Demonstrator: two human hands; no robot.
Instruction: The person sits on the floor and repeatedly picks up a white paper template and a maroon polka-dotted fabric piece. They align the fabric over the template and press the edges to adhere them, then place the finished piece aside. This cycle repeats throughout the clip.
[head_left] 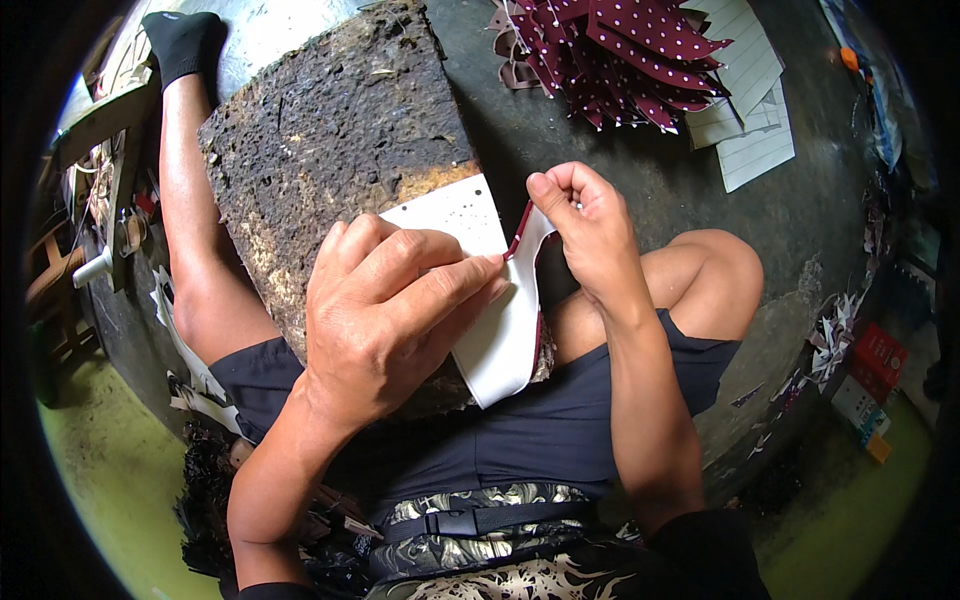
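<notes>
A white-backed piece of maroon polka-dot material (503,345) lies at the near right edge of a rough, dark block (330,120). My left hand (385,310) rests over it, with thumb and forefinger pressed together at its edge, where a narrow maroon dotted fold shows. In a pinch, my right hand (590,225) holds the piece's raised upper right part, which curves up off the block. Beyond my left fingers lies a white flat part (455,212) with dark specks and small holes; my hand hides where it meets the rest.
A pile of maroon polka-dot pieces (620,60) sits on the dark floor at the far right, beside lined paper sheets (755,140). My legs flank the block. Scraps (835,330) and a red packet (878,358) lie at the right; a wooden frame (110,150) stands left.
</notes>
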